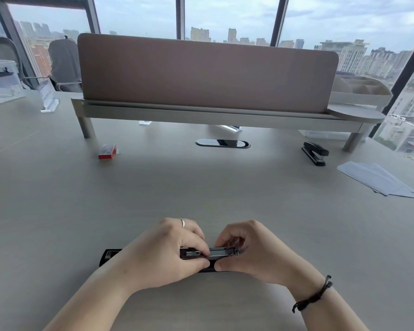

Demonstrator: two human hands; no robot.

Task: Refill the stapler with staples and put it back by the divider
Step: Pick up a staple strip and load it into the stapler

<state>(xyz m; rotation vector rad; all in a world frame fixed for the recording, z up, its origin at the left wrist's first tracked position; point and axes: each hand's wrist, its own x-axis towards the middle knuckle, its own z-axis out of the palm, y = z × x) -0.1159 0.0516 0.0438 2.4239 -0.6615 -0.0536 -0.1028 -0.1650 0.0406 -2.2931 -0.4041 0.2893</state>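
Pale grey matte desk [201,187] stretches toward a dusty-pink fabric divider panel [206,72] on a metal rail, city towers behind the glass. At the near edge lies a black stapler flipped open [221,253], its silver metal staple channel exposed. The left hand [167,249], wearing a thin ring, pinches the channel's middle with curled fingers; the right hand [246,249] closes thumb and fingertips on its front end. A small red staple box [107,152], label unreadable, sits near the divider; a second black stapler [314,152] rests right, beside loose white sheets [378,179].
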